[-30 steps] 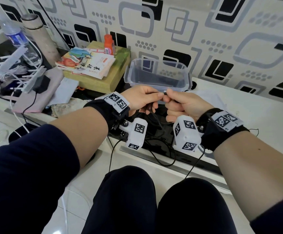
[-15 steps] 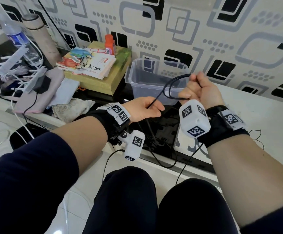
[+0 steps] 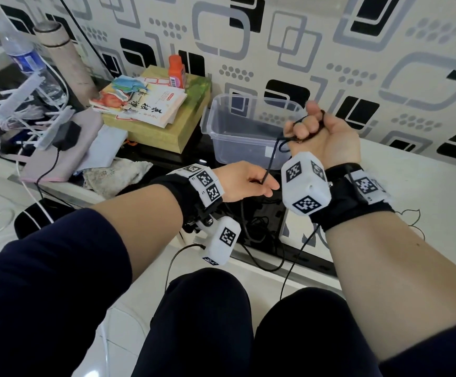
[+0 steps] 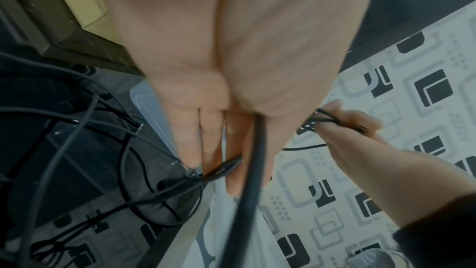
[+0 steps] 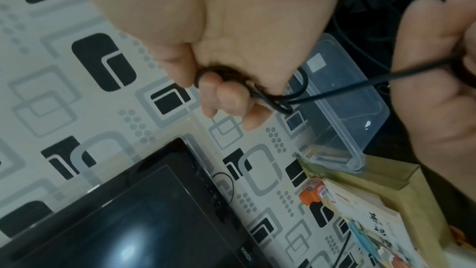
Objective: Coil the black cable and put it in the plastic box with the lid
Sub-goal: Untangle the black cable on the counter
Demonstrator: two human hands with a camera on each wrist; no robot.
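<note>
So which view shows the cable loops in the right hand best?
The right wrist view: the black cable loops lie close up in the curled right hand. The head view hides most of them in the fist; the left wrist view shows them small.

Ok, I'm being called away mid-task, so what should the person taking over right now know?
Right hand: grips a few small loops of the black cable, near the plastic box.
Left hand: pinches the strand running down from those loops.
Box: open and empty, behind the hands. The lid is not clearly seen.
Done: first loops wound.
Left: coil the loose remainder lying below the hands, then put the coil in the box.
</note>
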